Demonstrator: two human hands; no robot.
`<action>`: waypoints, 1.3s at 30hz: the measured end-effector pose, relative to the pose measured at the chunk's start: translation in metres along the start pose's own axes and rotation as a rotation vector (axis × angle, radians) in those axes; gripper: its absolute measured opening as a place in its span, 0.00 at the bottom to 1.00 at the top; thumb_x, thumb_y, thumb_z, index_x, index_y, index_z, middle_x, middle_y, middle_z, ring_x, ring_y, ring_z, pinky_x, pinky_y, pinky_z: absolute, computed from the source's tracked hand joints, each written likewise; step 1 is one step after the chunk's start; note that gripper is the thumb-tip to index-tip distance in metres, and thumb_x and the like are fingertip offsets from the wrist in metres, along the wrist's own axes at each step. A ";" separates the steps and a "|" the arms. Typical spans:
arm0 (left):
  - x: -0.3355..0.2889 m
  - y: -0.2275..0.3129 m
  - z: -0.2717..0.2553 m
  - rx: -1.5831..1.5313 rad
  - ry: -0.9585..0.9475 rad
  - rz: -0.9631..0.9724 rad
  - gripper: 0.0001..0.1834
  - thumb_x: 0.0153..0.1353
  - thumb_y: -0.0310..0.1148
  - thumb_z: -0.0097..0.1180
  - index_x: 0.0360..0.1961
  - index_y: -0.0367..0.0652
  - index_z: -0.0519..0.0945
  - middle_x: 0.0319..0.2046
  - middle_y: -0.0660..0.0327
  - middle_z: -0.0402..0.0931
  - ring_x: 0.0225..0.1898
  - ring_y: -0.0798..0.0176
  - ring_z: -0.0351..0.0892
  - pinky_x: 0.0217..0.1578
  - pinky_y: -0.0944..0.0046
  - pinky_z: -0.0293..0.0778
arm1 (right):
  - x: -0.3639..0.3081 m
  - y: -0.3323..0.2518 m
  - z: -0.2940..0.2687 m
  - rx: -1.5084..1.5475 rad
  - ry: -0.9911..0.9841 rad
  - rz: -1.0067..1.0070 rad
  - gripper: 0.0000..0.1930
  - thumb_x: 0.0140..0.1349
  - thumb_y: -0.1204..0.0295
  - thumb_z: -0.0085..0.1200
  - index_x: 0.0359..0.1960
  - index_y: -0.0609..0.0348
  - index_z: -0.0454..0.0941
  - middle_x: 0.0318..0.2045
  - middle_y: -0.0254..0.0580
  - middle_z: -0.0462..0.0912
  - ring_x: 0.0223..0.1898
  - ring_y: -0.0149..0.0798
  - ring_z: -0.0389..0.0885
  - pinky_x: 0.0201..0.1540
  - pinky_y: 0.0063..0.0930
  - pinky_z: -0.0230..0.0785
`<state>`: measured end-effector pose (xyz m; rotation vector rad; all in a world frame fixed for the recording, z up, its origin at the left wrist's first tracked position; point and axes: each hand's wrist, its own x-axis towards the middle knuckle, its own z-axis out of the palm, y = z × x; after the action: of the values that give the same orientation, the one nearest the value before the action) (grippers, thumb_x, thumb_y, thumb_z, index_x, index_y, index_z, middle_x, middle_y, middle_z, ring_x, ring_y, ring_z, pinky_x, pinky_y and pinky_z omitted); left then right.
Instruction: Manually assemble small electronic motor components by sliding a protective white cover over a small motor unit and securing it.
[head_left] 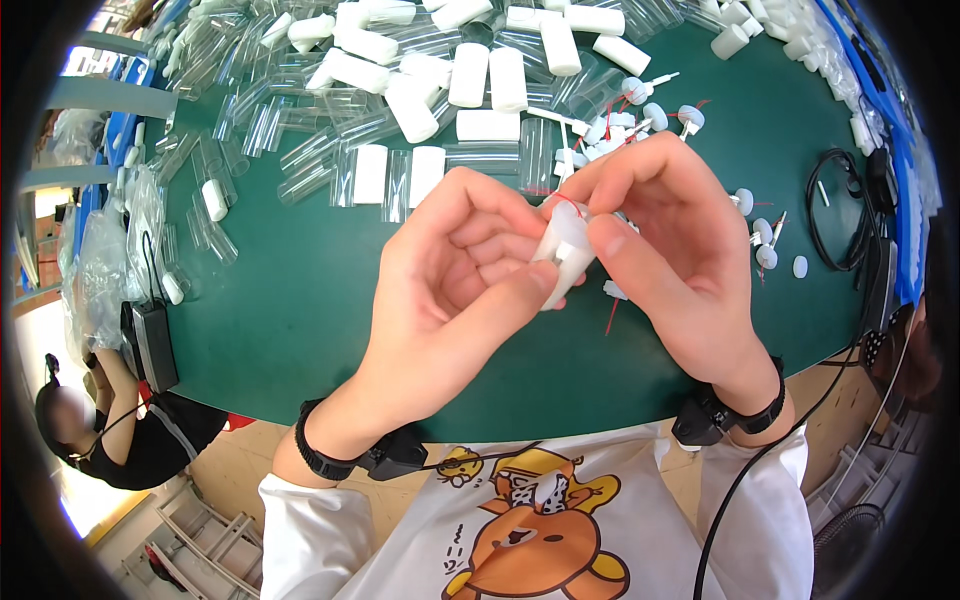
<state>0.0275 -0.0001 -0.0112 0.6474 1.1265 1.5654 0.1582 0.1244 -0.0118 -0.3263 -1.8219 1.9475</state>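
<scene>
Pinching a white cylinder [571,240] just right of the frame's centre, the left hand [445,285] holds it tilted between thumb and fingers. Thumb and fingertips of the right hand [685,250] close in narrowly at its upper end, beside a thin red wire [570,203] (whether they grip the cylinder or the wire, I cannot tell). Both wrists wear black straps [325,450]. Beneath spreads a green table [290,340]. Right of centre lie pale round caps [655,117], several trailing red wires. Farther off, across the top of the frame, clear tubes [484,157] lie heaped with white cylindrical plugs [488,125]. At lower left sits a co-worker in black [150,445].
</scene>
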 end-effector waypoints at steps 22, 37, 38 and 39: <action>0.001 0.005 0.001 0.192 0.048 0.112 0.12 0.59 0.29 0.51 0.42 0.36 0.67 0.44 0.48 0.74 0.42 0.62 0.76 0.43 0.63 0.72 | 0.002 0.006 0.000 -0.030 0.007 -0.060 0.11 0.61 0.79 0.48 0.46 0.65 0.70 0.46 0.48 0.76 0.47 0.36 0.75 0.50 0.30 0.67; 0.002 0.003 -0.001 0.335 0.247 -0.013 0.19 0.55 0.18 0.53 0.48 0.37 0.66 0.47 0.57 0.67 0.27 0.79 0.70 0.25 0.79 0.64 | 0.002 0.002 0.003 0.087 0.095 0.169 0.10 0.66 0.70 0.44 0.42 0.64 0.70 0.41 0.45 0.79 0.40 0.30 0.78 0.41 0.23 0.71; 0.003 0.003 0.000 0.352 0.226 -0.044 0.20 0.54 0.17 0.53 0.49 0.38 0.66 0.48 0.57 0.66 0.26 0.80 0.70 0.23 0.81 0.63 | 0.003 0.001 0.002 0.069 0.097 0.160 0.10 0.66 0.70 0.44 0.42 0.64 0.70 0.41 0.45 0.80 0.39 0.29 0.78 0.39 0.22 0.70; 0.002 0.003 -0.002 0.419 0.203 -0.086 0.20 0.55 0.18 0.53 0.50 0.39 0.66 0.47 0.57 0.67 0.25 0.79 0.70 0.23 0.79 0.65 | 0.003 0.001 0.002 0.052 0.096 0.151 0.10 0.66 0.70 0.45 0.42 0.64 0.70 0.40 0.44 0.80 0.37 0.27 0.77 0.38 0.21 0.70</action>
<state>0.0240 0.0010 -0.0095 0.7130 1.6374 1.3526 0.1545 0.1238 -0.0119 -0.5459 -1.7263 2.0388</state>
